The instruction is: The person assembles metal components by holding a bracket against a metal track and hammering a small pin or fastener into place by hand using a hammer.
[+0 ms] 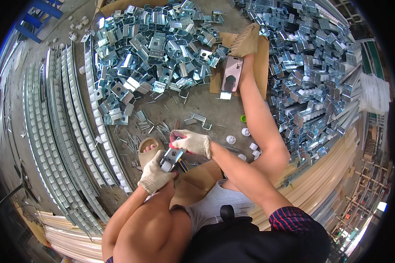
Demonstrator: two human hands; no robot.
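Note:
My left hand (154,174), in a knitted work glove, grips a small zinc-plated metal bracket (170,158) just above my bent knee. Gloved too, my right hand (191,141) pinches something small at the bracket's top; what it is I cannot tell. A tool with a yellow and dark handle (182,165) lies just under the bracket. Both hands meet over the concrete floor beside my sandalled left foot (150,149).
A big heap of metal brackets (156,48) lies ahead, another heap (314,74) to the right. Roller track rails (70,131) lie on the left. A phone (231,73) rests on my outstretched leg. Loose nails (138,129) and white plastic wheels (231,139) lie scattered on the floor.

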